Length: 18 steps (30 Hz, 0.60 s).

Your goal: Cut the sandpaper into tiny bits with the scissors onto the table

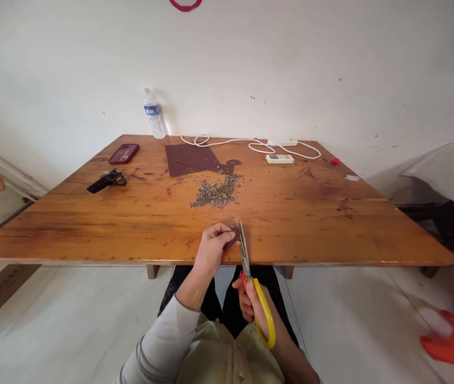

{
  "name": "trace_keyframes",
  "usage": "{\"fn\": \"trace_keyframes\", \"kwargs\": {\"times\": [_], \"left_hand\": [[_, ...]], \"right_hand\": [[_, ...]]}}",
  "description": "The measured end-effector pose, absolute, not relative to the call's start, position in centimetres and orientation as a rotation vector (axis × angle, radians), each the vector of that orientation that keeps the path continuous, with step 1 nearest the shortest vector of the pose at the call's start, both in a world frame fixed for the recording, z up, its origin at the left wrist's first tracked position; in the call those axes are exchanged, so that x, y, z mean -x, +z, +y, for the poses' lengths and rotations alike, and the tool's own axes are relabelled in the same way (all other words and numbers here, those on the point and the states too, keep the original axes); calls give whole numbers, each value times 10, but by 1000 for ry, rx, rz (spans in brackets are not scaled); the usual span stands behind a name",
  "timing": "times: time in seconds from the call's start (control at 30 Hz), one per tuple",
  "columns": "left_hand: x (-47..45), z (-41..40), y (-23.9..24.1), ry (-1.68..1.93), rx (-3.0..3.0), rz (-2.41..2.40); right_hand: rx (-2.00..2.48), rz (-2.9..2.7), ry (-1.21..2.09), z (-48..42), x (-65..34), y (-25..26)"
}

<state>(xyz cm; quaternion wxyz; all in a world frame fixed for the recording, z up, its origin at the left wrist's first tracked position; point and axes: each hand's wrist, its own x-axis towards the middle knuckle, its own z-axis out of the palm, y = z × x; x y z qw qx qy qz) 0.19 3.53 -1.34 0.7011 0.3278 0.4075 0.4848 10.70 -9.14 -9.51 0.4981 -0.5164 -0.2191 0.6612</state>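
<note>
My left hand [212, 245] pinches a small dark brown piece of sheet [233, 238] at the front edge of the table. In my right hand [248, 303] is a pair of scissors [245, 256] with yellow and red handles, its blades pointing away from me and slightly apart. The blades lie right beside the brown piece; whether they touch it I cannot tell. Beyond my hands is a loose heap of small greyish-brown bits [217, 193]. Behind the heap lies a larger dark brown sheet [189, 159] with a thin strip on it.
The wooden table [310, 224] also bears a phone in a dark red case [123, 153], a black strap-like object [107, 181], a water bottle [154, 114], a white cable [230, 141] and a white remote control [280, 159]. A wall stands behind.
</note>
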Motion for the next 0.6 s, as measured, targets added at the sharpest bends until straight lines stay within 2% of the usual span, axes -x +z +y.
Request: {"fn": "trace_keyframes", "kwargs": {"times": [0.2,0.6], "left_hand": [[-2,36,-14,1071,-744,899],[-4,35,-12,1099,-696,912]], "right_hand": [[1253,-460,1669,-91,-107,-97],[1253,-609,1534,-94,-104,-95]]}}
